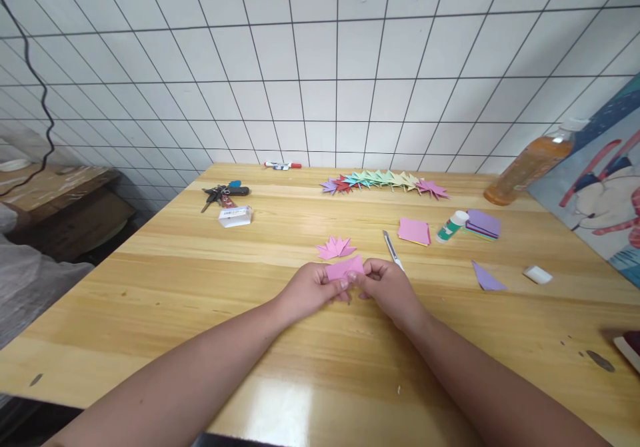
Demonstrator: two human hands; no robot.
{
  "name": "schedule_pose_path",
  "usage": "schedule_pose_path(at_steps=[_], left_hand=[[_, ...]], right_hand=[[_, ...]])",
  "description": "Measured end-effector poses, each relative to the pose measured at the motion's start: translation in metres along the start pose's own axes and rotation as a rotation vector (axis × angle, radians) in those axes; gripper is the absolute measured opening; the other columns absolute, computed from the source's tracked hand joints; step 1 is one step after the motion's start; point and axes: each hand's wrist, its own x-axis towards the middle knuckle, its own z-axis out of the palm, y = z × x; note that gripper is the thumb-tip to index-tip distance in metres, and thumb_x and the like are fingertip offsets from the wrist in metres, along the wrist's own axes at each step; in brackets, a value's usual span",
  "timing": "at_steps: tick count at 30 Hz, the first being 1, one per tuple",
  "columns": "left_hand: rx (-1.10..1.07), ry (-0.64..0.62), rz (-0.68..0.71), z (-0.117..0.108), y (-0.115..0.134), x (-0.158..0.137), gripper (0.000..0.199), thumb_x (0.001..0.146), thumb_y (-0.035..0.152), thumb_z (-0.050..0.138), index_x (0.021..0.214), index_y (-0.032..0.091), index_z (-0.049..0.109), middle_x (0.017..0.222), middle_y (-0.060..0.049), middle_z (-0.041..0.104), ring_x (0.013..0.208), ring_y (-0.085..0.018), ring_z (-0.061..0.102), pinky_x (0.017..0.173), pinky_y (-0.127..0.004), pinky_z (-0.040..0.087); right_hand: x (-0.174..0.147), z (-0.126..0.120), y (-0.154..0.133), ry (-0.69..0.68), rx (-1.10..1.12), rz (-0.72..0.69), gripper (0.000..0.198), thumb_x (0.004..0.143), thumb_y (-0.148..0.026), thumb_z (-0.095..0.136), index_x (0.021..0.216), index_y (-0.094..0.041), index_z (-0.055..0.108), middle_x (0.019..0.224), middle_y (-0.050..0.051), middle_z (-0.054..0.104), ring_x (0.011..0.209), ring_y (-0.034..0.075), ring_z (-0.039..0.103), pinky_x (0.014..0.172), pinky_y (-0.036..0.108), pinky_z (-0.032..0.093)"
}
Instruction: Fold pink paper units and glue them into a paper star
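both hands meet over the middle of the wooden table (200, 280), the left hand (310, 288) and the right hand (385, 286) each pinching one end of a small pink paper piece (344, 268) held just above the tabletop. a folded pink paper fan (336, 248) lies just beyond it, a craft knife (393, 250) sits beside the right hand, and farther back are a pink paper stack (415, 231), a glue stick (451, 226) and a row of colourful folded papers (385, 182).
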Motion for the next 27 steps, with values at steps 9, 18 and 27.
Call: schedule_pose_path(at_steps=[9,18,27], left_hand=[[-0.118,-0.054,-0.081,-0.003,-0.003,0.002,0.032,0.073,0.042,0.06,0.078,0.01,0.067,0.07,-0.009,0.071,0.063,-0.015,0.063,0.058,-0.021,0.043],[-0.089,-0.036,-0.057,-0.004,-0.003,0.002,0.033,0.074,0.042,0.059,0.078,0.011,0.068,0.068,-0.007,0.07,0.061,-0.013,0.061,0.057,-0.021,0.042],[-0.032,-0.007,-0.035,-0.003,0.0,0.001,0.033,0.073,0.043,0.06,0.073,0.011,0.066,0.063,-0.005,0.067,0.054,-0.011,0.056,0.053,-0.02,0.042]], right_hand=[[0.0,0.001,0.003,0.009,-0.031,-0.007,0.031,0.061,-0.041,0.069,0.057,-0.017,0.051,0.057,-0.002,0.055,0.052,0.01,0.048,0.052,0.024,0.05],[-0.001,0.0,0.0,-0.086,-0.021,-0.028,0.024,0.062,-0.037,0.069,0.067,-0.018,0.057,0.064,-0.002,0.058,0.058,0.011,0.051,0.054,0.023,0.047],[0.004,-0.009,0.004,-0.079,-0.052,-0.036,0.025,0.063,-0.038,0.069,0.06,-0.017,0.056,0.061,-0.001,0.054,0.057,0.012,0.05,0.056,0.026,0.049]])
